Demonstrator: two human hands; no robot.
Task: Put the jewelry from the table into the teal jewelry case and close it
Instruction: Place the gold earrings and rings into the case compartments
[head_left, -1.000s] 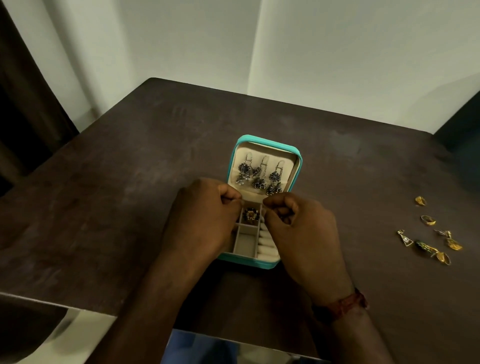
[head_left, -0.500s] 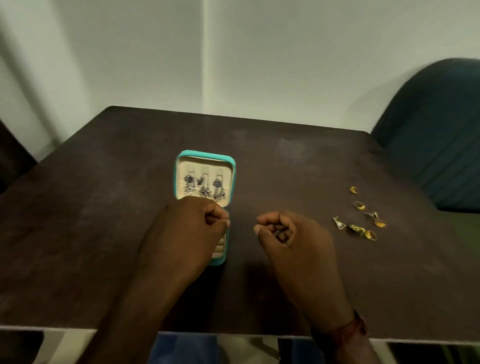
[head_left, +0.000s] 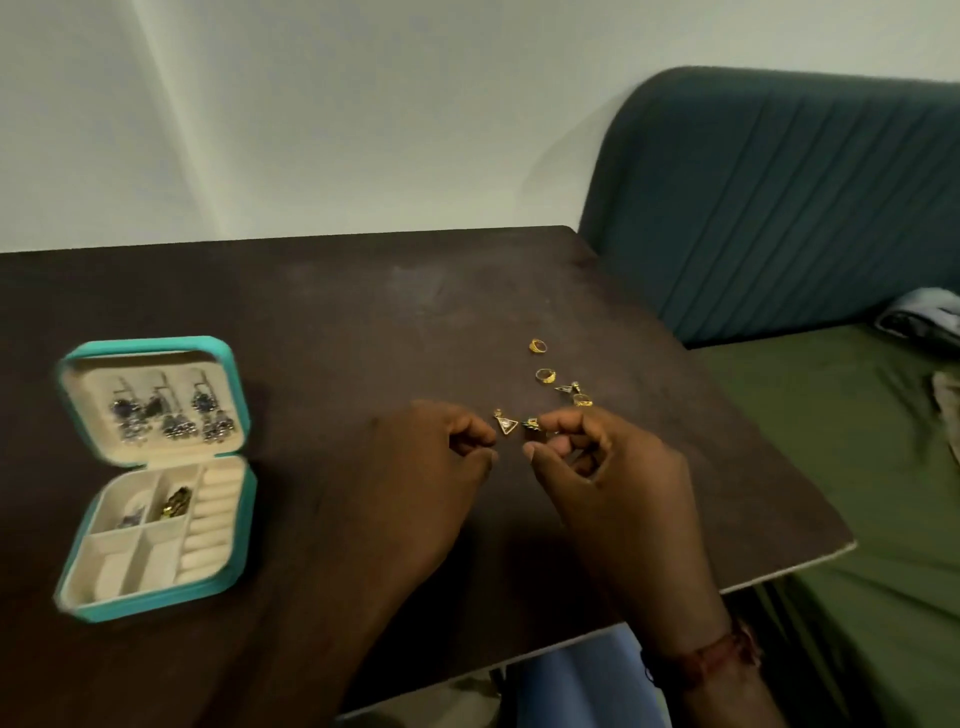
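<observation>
Both hands have left the teal jewelry case (head_left: 156, 597) and crossed to the loose gold pieces on the right part of the table (head_left: 363, 322). Our view has swung with them, so the case now lies well apart at the left. It is open, with dark earrings (head_left: 171, 415) hanging in the lid and 1 dark-gold piece (head_left: 176, 501) in an upper compartment of the base. We read this as 1 drop done and the next pick starting.

The left hand (head_left: 431, 467) has its fingers curled, with thumb and forefinger nearly together and nothing visible between them. Its tip is just beside the triangular earring (head_left: 505, 423). The right hand (head_left: 597, 467) is curled too, its forefinger touching a small gold piece (head_left: 531, 423) and its thumb slightly below. We cannot tell whether that piece is pinched yet.

Farther back lie 2 rings (head_left: 537, 345) (head_left: 545, 375), then a second triangular piece (head_left: 566, 387) and a third ring (head_left: 582, 400). All of them are still on the table, so the task is well short of closing the lid.

The cluster sits near the table's right edge, beyond which a green cushion (head_left: 831, 467) lies lower, so a flicked piece could slide off there. Between the hands and the case the dark tabletop gives a plain path leftward. The upright lid is the 1 thing to come in over, not into.
</observation>
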